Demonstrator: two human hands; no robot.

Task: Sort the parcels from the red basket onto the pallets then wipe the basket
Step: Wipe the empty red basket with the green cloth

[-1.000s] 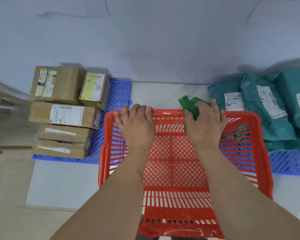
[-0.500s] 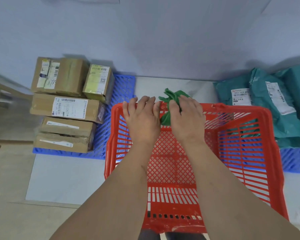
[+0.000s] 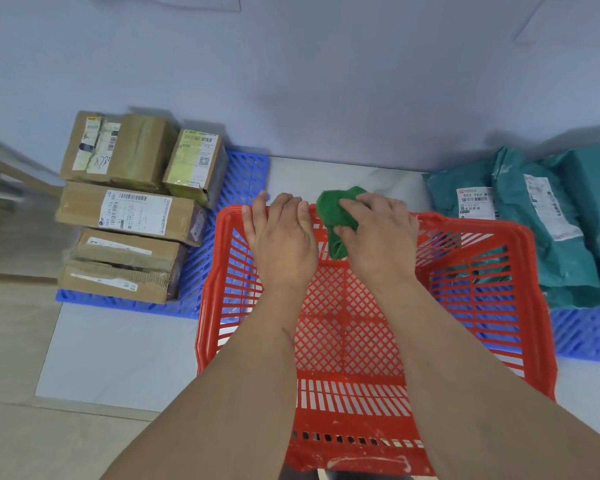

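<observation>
two hands on the far rim of the red basket (image 3: 478,237), which sits on the floor right in front of me between the two pallets, no parcels inside. my left hand (image 3: 284,237) curls its fingers over that rim near the far-left corner, bracing it. my right hand (image 3: 378,233) pinches a bunched green cloth (image 3: 336,213) on the same rim, just right of the left hand, nearly touching it. cloth hangs partly inside the far wall.

cardboard boxes (image 3: 129,209) are stacked on the blue pallet (image 3: 246,174) left of the basket; teal mailer bags (image 3: 541,216) lie on a second blue pallet (image 3: 586,334) right of it. sorting looks done, i judge we're in the wipe step.

key relation: the far rim's long axis runs left-right across my view, and the unwiped run of it lies to the right of the cloth. right hand is the nearer one, so i'd expect a sweep rightward along the rim while the left hand steadies the basket.
</observation>
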